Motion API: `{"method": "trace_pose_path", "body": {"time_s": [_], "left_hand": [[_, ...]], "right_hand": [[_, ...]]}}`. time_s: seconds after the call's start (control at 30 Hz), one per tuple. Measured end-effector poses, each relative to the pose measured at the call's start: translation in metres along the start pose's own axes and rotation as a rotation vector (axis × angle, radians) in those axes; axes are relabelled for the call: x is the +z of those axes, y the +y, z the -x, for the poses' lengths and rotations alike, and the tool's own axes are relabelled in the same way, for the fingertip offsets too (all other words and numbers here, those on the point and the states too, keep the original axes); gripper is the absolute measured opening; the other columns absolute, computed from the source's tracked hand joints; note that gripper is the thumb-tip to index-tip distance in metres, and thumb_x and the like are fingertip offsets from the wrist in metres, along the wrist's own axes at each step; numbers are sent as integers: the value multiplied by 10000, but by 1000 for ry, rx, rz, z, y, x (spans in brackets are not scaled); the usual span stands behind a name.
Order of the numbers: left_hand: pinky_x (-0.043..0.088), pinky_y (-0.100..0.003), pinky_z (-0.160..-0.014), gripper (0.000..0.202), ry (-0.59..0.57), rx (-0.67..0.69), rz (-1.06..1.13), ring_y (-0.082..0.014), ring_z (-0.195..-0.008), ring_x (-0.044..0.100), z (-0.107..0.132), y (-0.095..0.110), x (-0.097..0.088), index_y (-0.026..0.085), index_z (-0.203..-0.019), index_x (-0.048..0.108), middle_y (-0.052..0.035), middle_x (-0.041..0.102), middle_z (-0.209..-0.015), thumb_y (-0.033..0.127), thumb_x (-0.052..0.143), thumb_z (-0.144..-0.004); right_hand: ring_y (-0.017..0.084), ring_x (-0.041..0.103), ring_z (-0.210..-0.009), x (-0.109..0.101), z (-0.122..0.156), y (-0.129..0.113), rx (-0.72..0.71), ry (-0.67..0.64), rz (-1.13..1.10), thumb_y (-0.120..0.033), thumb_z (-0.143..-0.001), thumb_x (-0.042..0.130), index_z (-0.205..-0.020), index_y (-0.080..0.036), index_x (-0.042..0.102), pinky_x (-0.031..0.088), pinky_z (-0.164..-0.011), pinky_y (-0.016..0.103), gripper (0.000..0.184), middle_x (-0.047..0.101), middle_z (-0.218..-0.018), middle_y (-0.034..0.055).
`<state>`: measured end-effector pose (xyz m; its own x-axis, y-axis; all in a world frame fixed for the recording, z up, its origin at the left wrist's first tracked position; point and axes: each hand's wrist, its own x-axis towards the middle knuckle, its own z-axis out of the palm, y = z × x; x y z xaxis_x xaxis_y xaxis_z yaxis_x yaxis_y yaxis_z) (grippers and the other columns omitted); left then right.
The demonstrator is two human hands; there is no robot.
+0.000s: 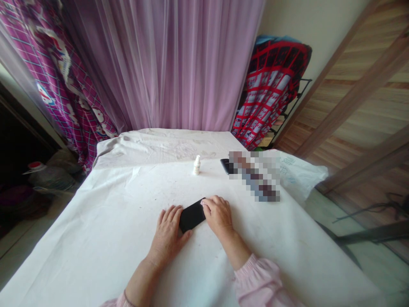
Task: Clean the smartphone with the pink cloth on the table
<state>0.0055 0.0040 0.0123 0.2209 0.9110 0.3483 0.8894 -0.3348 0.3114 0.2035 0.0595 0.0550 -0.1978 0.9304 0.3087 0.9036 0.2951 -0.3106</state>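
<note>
A black flat rectangular object (191,216), like a phone or case, lies on the white cloth-covered table (96,221). My left hand (168,232) rests flat beside its left end, fingers stretched and thumb under its lower edge. My right hand (217,215) lies over its right end, fingers curled on the top corner. Both wrists come out of pink sleeves.
A small white bottle (197,165) stands farther back on the table. A dark phone-like item (225,165) lies to its right beside a blurred patch. Purple curtains hang behind. A red patterned cloth drapes over a rack (271,89) at the right. A wooden panel leans far right.
</note>
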Motion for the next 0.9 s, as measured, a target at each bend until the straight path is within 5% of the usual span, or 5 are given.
{"method": "trace_pose_path", "body": {"time_s": [0.9], "left_hand": [[304, -564, -1109, 607, 22, 8, 8, -334, -1320, 460, 1, 0, 2, 187, -1374, 455, -154, 565, -1369, 428, 603, -837]], "right_hand": [[181, 567, -877, 3, 5, -9, -56, 19, -57, -218, -919, 584, -914, -279, 721, 316, -770, 304, 150, 666, -927, 29]]}}
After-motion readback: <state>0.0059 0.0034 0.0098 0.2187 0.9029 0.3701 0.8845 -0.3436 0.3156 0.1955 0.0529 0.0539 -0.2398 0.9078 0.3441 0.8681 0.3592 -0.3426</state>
